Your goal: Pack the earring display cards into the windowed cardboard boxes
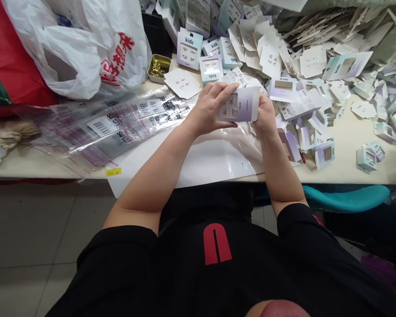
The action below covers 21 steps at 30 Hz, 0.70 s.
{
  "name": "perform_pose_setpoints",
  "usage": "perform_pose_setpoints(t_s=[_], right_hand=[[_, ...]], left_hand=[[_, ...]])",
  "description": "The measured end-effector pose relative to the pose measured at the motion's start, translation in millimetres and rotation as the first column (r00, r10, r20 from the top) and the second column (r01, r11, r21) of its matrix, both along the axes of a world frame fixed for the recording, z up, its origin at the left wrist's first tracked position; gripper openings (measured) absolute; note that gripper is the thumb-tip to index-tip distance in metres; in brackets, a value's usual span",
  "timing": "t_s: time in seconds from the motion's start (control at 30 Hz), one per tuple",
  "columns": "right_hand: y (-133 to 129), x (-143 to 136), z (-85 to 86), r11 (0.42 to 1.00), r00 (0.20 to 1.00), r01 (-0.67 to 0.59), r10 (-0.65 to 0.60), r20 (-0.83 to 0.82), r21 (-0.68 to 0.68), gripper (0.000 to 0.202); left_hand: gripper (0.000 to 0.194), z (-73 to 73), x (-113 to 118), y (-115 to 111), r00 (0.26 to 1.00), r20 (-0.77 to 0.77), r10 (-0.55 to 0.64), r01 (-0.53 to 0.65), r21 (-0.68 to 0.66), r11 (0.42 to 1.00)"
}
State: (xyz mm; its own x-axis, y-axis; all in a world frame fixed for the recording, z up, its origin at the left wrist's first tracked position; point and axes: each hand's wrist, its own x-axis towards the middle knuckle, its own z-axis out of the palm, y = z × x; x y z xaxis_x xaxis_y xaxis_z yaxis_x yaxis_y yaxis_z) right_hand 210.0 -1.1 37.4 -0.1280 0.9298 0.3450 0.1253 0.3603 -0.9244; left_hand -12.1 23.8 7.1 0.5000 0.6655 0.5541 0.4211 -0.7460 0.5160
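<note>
Between my two hands, above the table, is a small purple-and-white earring box [246,103] with a window that shows several small earrings. My left hand [213,105] grips its left end, fingers along the top and thumb below. At its right end my right hand [265,115] has its fingers closed on the edge. A white sheet [214,160] lies under my forearms. Just beyond my left hand sits a white card with earrings [182,83], beside a small tin [159,68] of gold-coloured pieces.
Clear plastic bags with barcodes [119,123] lie to the left, before a white carrier bag [75,48] and a red bag [11,57]. Kids boxes [188,48] and loose earring cards [312,60] are heaped at the back and right. A teal chair [350,200] touches the table's front edge.
</note>
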Motion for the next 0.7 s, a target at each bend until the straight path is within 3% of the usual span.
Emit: perform_pose_setpoints(t_s=[0.13,0.3,0.5,0.7], right_hand=[[-1,3,6.1,0.992,0.995,-0.096,0.099,0.031,-0.087,0.054],[-4,15,13.5,0.961,0.970,-0.201,0.221,0.096,-0.189,0.073],[-5,16,3.6,0.961,0.978,-0.169,0.192,0.087,-0.217,0.071],[-7,1,8.7,0.944,0.980,-0.194,0.200,-0.006,-0.267,0.060]], left_hand=[[0.112,-6.0,-3,10,0.999,0.054,0.008,-0.008,0.002,1.000],[0.112,-6.4,-8,14,0.996,-0.029,-0.079,0.079,-0.006,0.997],[0.104,1.7,-6,4,0.995,-0.088,-0.047,0.046,-0.012,0.999],[0.100,0.9,-3,4,0.998,-0.050,-0.042,0.041,-0.017,0.999]])
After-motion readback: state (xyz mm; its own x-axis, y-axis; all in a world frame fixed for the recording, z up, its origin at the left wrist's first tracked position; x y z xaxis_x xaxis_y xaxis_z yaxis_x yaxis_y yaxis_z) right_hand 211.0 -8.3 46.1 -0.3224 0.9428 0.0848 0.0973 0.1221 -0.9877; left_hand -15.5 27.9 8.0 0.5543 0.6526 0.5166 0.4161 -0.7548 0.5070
